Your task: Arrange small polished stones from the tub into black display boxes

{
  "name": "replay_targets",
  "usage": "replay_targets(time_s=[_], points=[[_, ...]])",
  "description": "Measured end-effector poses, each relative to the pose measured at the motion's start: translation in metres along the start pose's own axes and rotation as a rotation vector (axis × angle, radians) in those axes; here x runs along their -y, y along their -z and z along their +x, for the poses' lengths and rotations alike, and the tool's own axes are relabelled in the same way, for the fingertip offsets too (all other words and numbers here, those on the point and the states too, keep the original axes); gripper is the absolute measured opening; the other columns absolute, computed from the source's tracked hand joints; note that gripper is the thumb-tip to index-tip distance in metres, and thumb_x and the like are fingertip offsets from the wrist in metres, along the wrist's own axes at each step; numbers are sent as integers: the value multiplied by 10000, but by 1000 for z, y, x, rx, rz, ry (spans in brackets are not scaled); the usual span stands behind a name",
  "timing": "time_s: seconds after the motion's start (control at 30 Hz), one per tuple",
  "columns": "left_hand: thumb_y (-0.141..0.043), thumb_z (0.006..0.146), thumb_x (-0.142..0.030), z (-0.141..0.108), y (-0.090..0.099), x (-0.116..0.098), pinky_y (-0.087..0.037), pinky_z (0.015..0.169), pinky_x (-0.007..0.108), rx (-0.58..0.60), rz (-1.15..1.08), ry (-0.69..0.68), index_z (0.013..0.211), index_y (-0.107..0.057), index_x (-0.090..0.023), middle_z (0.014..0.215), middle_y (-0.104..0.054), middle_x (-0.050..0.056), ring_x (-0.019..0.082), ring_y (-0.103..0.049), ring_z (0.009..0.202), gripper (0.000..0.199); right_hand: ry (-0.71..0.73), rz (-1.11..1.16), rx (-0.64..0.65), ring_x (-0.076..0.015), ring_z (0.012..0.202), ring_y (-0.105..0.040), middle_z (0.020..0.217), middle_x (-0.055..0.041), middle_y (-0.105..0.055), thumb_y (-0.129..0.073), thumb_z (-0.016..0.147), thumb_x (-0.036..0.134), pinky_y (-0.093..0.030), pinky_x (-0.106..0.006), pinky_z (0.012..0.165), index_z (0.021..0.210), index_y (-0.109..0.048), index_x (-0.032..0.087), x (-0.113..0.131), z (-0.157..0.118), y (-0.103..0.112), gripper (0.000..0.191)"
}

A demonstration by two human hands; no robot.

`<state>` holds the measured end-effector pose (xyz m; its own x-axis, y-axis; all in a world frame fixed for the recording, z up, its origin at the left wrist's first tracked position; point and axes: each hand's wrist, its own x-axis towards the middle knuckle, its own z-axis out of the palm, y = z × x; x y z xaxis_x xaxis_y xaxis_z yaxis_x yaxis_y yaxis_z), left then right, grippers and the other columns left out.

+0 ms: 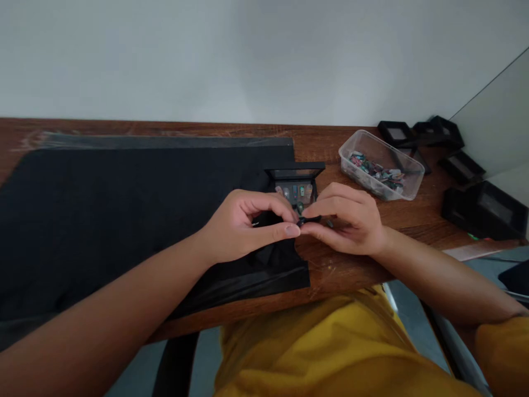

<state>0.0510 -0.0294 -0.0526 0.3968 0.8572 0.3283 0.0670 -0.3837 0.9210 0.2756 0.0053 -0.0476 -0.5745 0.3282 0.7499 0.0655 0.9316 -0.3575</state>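
Both hands meet at the middle of the view, fingertips nearly touching. My left hand (258, 226) pinches one end of a small dark piece (302, 221) between thumb and forefinger. On its other side, my right hand (345, 218) grips a thin black part of it, too small to name. Just behind the fingers stands an open black case (295, 165) with a clear window in its lid. Several decorated nail tips (295, 191) lie in a row inside it; its front is hidden by my hands.
A clear plastic tub (409, 190) of loose colourful nail tips (378, 171) stands at the right. Black window boxes (502, 209) lie beyond it by the wall. A black mat (103, 220) covers the wooden table's (318, 143) left side.
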Motion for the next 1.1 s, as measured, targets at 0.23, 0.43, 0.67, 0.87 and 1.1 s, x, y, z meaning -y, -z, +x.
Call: replay_targets(time_s=[0.23, 0.43, 0.67, 0.87, 1.1], points=[[-786, 877, -270, -3, 1, 1, -581, 725, 222, 9, -11, 41, 788, -744, -201, 804, -782, 21, 133, -710, 746, 121, -23, 51, 1, -112, 761, -684, 872, -34, -730, -748, 960, 285, -560, -221, 691, 1034, -730, 175, -1, 0, -1, 134], [-767, 893, -301, -3, 2, -1, -582, 711, 246, 42, -3, 69, 772, -718, -193, 791, -766, 24, 145, -701, 734, 170, -53, 92, 56, -111, 764, -681, 883, -37, -747, -777, 937, 312, -559, -223, 700, 1061, -726, 157, 1, 1, 1, 205], [-747, 903, -350, -3, 2, -1, -586, 706, 265, 67, 23, 107, 770, -708, -191, 779, -755, 26, 159, -703, 732, 211, -81, 116, 91, -111, 763, -677, 888, -46, -755, -785, 931, 346, -552, -220, 698, 1084, -725, 139, 1, 0, 1, 264], [-747, 888, -335, -2, 2, -2, -581, 710, 252, 64, 4, 132, 765, -708, -192, 783, -757, 20, 149, -699, 730, 193, -96, 117, 88, -107, 761, -672, 897, -47, -741, -780, 936, 350, -553, -223, 699, 1134, -735, 138, 2, -1, 0, 294], [-743, 889, -337, -2, 5, -3, -572, 714, 258, 87, 3, 147, 751, -696, -190, 781, -745, 22, 155, -694, 733, 207, -77, 100, 104, -110, 755, -675, 900, -59, -749, -776, 941, 348, -547, -224, 689, 1152, -731, 124, 2, 0, 1, 311]])
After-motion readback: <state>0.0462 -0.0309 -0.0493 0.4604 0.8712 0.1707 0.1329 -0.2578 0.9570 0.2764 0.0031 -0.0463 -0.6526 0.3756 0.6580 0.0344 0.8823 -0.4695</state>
